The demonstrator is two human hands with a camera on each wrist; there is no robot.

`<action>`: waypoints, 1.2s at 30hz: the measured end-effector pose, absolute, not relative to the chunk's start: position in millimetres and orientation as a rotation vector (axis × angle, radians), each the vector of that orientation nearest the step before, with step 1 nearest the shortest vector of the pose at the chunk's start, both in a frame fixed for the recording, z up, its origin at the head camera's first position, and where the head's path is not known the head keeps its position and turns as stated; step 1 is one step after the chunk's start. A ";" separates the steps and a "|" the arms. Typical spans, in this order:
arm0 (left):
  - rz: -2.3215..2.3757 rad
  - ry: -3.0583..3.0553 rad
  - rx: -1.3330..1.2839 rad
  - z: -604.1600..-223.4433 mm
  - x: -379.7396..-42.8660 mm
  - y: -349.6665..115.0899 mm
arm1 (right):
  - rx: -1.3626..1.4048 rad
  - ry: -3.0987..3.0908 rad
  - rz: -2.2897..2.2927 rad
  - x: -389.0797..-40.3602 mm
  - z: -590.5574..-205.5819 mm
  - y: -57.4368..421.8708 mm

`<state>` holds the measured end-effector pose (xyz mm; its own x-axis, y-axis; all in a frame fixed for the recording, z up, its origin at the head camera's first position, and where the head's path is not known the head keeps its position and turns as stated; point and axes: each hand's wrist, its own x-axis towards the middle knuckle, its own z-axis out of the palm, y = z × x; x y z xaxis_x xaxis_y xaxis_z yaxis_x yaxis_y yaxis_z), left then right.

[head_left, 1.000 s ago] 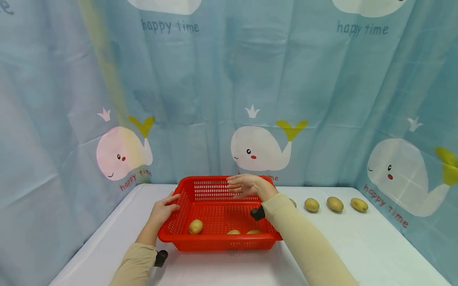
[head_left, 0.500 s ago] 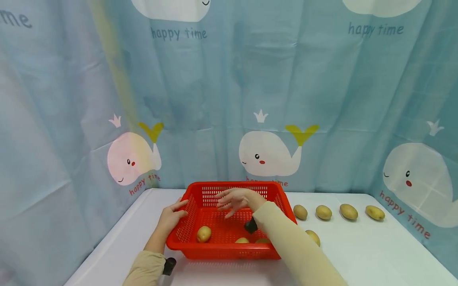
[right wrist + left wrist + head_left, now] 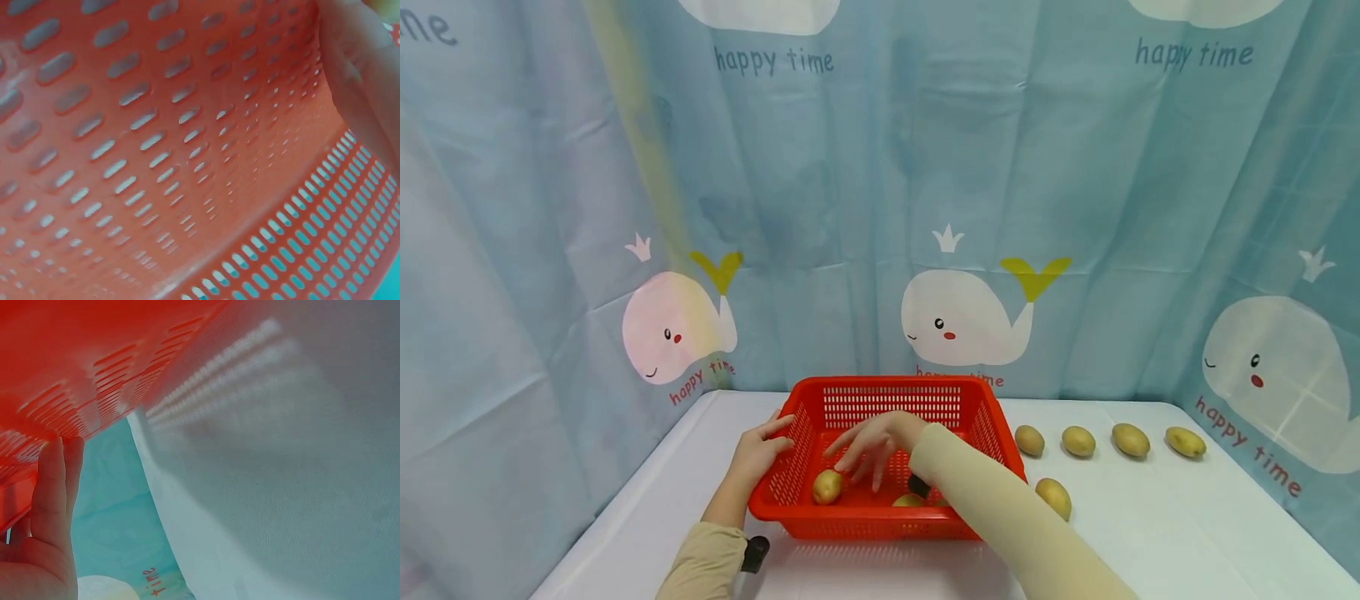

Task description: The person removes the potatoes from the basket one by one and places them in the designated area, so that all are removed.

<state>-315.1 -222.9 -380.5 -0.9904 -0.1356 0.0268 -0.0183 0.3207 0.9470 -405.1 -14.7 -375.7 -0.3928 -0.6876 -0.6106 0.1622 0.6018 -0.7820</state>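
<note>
A red plastic basket [image 3: 880, 529] with slotted walls stands on the white table. At its left side my left hand [image 3: 755, 457] grips the rim; in the left wrist view that hand's fingers [image 3: 50, 494] lie against the outer wall. My right hand [image 3: 874, 446] is inside the basket, fingers spread and pointing down, just right of a potato [image 3: 827, 487]. Whether a fingertip touches that potato I cannot tell. Another potato [image 3: 908, 500] shows partly above the front rim, and more is hidden by the right sleeve. In the right wrist view the right hand [image 3: 369, 69] is over the perforated floor.
Right of the basket, several potatoes lie in a back row, among them one potato [image 3: 1078, 442] and the far-right potato [image 3: 1185, 442]. A nearer potato [image 3: 1054, 498] lies by the right forearm. A blue whale-print curtain [image 3: 850, 208] hangs behind the table [image 3: 1150, 533].
My right hand has moved left and down into the basket, close to the leftmost potato inside. The left hand stays at the rim. The head view has shifted slightly.
</note>
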 end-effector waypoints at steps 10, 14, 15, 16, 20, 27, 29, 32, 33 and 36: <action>-1.754 -2.471 0.133 -381.1 -315.0 -222.7 | -0.511 1.830 -0.731 -403.0 -379.5 -31.1; -1.767 -2.464 0.145 -380.2 -315.4 -222.4 | -0.499 1.851 -0.692 -402.7 -381.9 -34.2; -1.765 -2.466 0.145 -379.9 -315.8 -222.7 | -0.495 1.853 -0.687 -402.8 -382.5 -34.9; -1.763 -2.467 0.146 -379.3 -315.9 -222.8 | -0.492 1.859 -0.681 -402.8 -382.8 -35.5; -1.754 -2.478 0.153 -378.4 -315.7 -223.3 | -0.498 1.890 -0.653 -401.9 -384.2 -38.3; -1.759 -2.468 0.156 -379.9 -314.9 -222.9 | -0.532 1.913 -0.623 -402.2 -386.5 -38.6; -1.751 -2.471 0.159 -381.4 -313.8 -222.3 | -0.539 1.901 -0.624 -401.2 -385.3 -36.8; -1.744 -2.469 0.167 -382.9 -313.3 -222.0 | -0.568 1.904 -0.631 -401.9 -380.2 -31.0; -1.745 -2.470 0.167 -382.6 -313.0 -222.0 | -0.575 1.909 -0.640 -402.7 -377.6 -27.7; -1.738 -2.473 0.158 -381.1 -313.0 -222.8 | -0.604 1.926 -0.677 -406.0 -369.0 -15.2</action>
